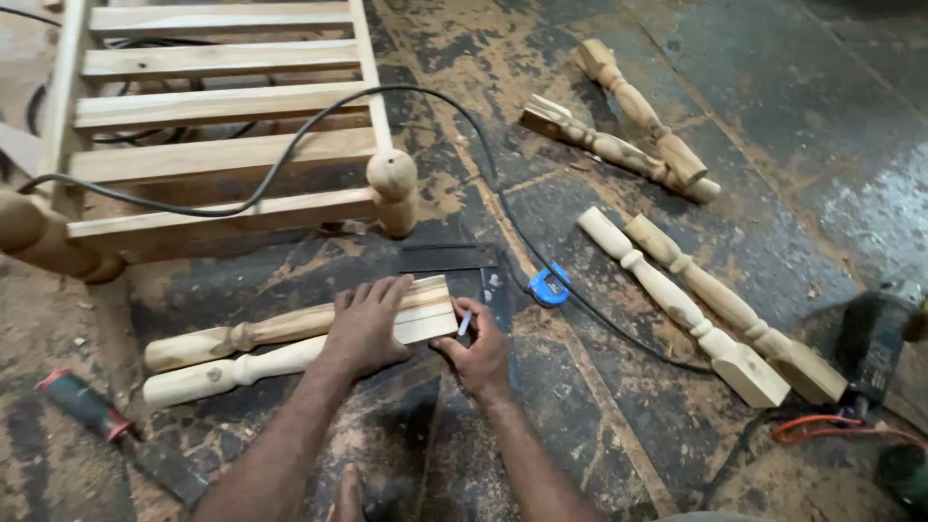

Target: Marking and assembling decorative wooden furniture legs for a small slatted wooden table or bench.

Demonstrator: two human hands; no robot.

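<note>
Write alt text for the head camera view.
A person's left hand presses two turned wooden legs flat on a sawdust-covered floor while the right hand holds a small pencil at their squared ends, beside a black metal square.

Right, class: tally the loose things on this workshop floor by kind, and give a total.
Turned wooden legs: 6
Blue tape measure: 1
Steel square: 1
Red-handled chisel: 1
Power tool: 1
Total: 10

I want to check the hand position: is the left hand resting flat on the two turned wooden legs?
Yes, the left hand lies palm down across the square ends of the two turned wooden legs on the floor.
</note>
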